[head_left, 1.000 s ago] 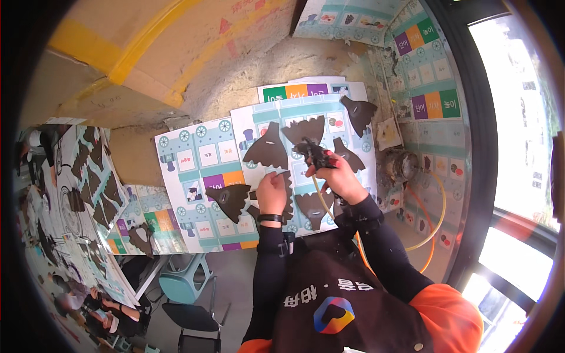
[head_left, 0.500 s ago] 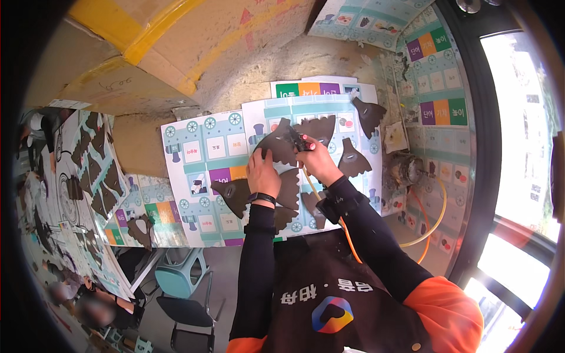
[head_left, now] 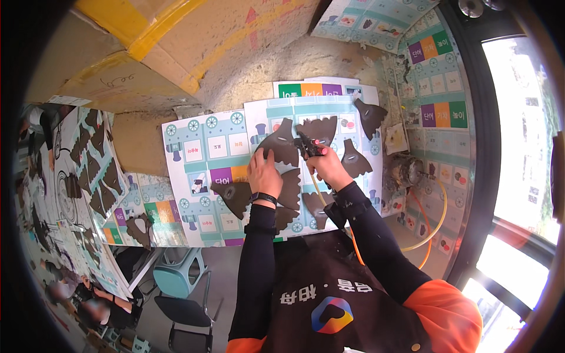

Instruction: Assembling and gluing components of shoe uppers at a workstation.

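Note:
Dark brown leather-like pieces with scalloped edges lie spread over the printed board (head_left: 176,153) in front of me. My left hand (head_left: 264,176) lies with its fingers on one brown piece (head_left: 280,145), near its lower left edge. In my right hand (head_left: 331,169) is a small black spray gun (head_left: 308,145) with red knobs, its front end at the right edge of that same piece. A thin yellow hose hangs below the right hand. Around them lie another brown piece (head_left: 321,129) beyond the gun, one with a slit (head_left: 353,160) to the right, and one (head_left: 232,197) at lower left.
Cardboard boxes (head_left: 170,65) stand at the back left. On the right, printed panels (head_left: 435,88) line the wall by a window, with a crusted metal fitting (head_left: 407,170) and yellow and orange hoses. A stool (head_left: 179,273) and people at another table are at left.
My right hand has moved slightly right with the spray gun, from over the brown piece toward its right edge. My left hand stays on the piece, its fingers shifted a little.

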Demonstrator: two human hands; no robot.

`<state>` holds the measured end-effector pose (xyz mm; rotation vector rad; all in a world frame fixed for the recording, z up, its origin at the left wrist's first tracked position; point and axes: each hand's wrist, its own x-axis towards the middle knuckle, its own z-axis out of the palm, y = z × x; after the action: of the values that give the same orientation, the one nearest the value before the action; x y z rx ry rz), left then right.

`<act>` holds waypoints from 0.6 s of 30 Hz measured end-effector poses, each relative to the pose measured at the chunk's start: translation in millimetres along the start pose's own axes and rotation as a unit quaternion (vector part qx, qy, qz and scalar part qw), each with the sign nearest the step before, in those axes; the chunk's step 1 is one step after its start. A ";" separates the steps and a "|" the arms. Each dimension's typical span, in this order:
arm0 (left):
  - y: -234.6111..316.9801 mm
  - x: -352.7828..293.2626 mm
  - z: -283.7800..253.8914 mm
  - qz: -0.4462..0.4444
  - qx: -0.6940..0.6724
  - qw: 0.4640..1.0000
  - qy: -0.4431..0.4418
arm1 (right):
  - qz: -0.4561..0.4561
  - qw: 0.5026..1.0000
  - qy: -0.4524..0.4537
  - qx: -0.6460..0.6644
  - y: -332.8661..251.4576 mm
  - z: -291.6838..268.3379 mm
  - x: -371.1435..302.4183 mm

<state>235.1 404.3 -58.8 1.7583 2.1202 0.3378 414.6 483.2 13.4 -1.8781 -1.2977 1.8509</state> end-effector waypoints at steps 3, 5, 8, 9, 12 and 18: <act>0.4 -0.1 1.3 0.002 0.004 1.000 0.000 | -0.006 1.000 0.008 0.012 -1.4 -5.5 2.1; 2.9 -0.1 2.1 -0.002 0.003 1.000 -0.001 | -0.012 1.000 0.011 0.018 -4.6 -4.6 4.1; 5.3 0.8 1.3 0.003 0.004 1.000 0.008 | -0.061 0.997 -0.008 0.047 -10.2 -0.5 6.7; 5.9 0.4 0.2 0.004 0.004 1.000 0.008 | -0.062 0.997 -0.007 0.048 -11.0 -1.0 4.2; -2.0 -1.0 -8.7 0.028 -0.024 0.999 0.026 | -0.056 0.992 -0.075 0.080 -17.0 -4.5 -15.0; -71.2 -90.8 -26.5 -0.241 0.032 0.956 0.162 | -0.122 0.990 0.074 -0.018 48.1 -76.3 -114.7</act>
<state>174.7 302.7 -52.5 1.2129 2.7277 0.4471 522.5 408.2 76.8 -1.7470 -1.4447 1.5468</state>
